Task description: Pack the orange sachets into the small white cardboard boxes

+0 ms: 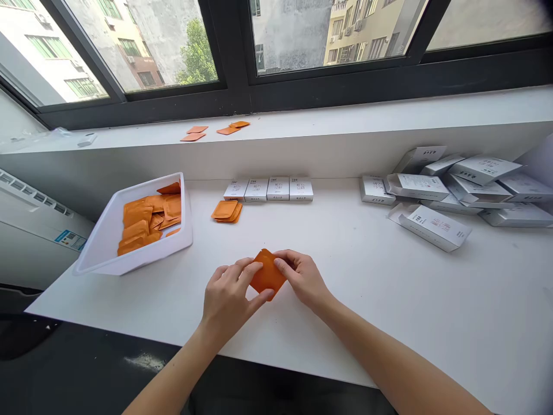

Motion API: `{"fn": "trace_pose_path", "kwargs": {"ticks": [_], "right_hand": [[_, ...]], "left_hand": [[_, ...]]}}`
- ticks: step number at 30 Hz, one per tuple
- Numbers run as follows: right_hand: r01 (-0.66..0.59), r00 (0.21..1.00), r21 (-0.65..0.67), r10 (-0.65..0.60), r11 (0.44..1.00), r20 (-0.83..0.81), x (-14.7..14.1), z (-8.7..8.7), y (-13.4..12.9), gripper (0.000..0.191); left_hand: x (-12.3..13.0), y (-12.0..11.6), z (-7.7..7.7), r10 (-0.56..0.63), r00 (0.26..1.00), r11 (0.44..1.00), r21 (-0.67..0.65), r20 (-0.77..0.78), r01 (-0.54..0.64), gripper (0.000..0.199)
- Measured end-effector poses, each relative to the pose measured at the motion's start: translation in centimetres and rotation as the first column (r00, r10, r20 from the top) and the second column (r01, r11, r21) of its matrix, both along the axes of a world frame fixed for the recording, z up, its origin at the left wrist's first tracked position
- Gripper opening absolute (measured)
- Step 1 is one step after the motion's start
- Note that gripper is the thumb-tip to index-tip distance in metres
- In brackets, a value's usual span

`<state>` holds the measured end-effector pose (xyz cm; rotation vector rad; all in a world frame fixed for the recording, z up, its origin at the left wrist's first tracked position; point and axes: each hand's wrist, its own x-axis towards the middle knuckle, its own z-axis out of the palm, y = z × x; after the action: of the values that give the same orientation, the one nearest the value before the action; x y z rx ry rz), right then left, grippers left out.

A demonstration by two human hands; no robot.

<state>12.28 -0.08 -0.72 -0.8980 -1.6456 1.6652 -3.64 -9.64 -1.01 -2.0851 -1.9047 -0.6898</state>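
Between my two hands, above the front of the white table (328,340), is an orange square sachet (266,275), turned with a corner upward. My left hand (231,291) grips its left side, thumb at the lower edge and fingers at the upper left. On its right corner, my right hand (302,275) pinches it between thumb and fingers. A small stack of orange sachets (227,211) lies beyond my left hand. Just behind that stack, several small white boxes (277,189) stand in a row. Whether more than one sachet is in my hands, I cannot tell.
At left, a white plastic bin (186,230) holds many orange sachets. White cartons (436,226), some with open flaps, are heaped at the right. A few loose sachets (227,130) rest on the window sill (345,128). The table's front edge runs below my forearms.
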Motion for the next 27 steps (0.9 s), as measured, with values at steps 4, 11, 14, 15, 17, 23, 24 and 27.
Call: {"fn": "trace_pose_path", "kwargs": {"ticks": [4,11,14,15,17,23,24,27], "right_hand": [[-0.009,0.999,-0.033,0.008,0.999,-0.033,-0.1,0.0,-0.2,0.025],[-0.066,0.989,-0.066,0.056,0.996,-0.137,0.1,0.5,0.1,0.037],[-0.03,0.987,-0.074,0.018,0.997,-0.157,0.3,0.7,0.2,0.039],[-0.008,0.99,-0.068,-0.002,0.998,-0.14,0.3,0.7,0.2,0.037],[0.001,0.997,-0.027,-0.003,1.0,-0.072,0.3,0.5,0.1,0.031],[-0.198,0.974,0.174,0.174,0.965,0.145,-0.1,0.1,-1.4,0.024],[-0.228,0.967,0.212,0.194,0.95,0.167,0.0,0.1,-1.6,0.024],[-0.273,0.953,0.302,0.214,0.913,0.216,0.1,0.3,-2.0,0.024]], "left_hand": [[0.7,0.3,0.4,0.059,0.997,0.997,-0.059,0.039,-0.056,0.048],[0.8,2.0,1.5,0.147,0.988,0.989,-0.019,0.054,-0.146,0.043],[-0.8,3.8,2.6,0.267,0.963,0.963,-0.03,0.03,-0.266,0.042],[-1.7,4.8,3.1,0.339,0.941,0.94,-0.053,0.017,-0.338,0.043],[-3.9,7.3,4.0,0.489,0.872,0.865,-0.121,-0.022,-0.488,0.045],[-10.4,14.0,3.9,0.672,0.734,0.635,-0.433,-0.099,-0.64,0.052],[-11.0,14.4,3.5,0.676,0.729,0.622,-0.449,-0.105,-0.641,0.052],[-12.0,14.9,2.3,0.663,0.742,0.637,-0.443,-0.104,-0.631,0.051]]}}
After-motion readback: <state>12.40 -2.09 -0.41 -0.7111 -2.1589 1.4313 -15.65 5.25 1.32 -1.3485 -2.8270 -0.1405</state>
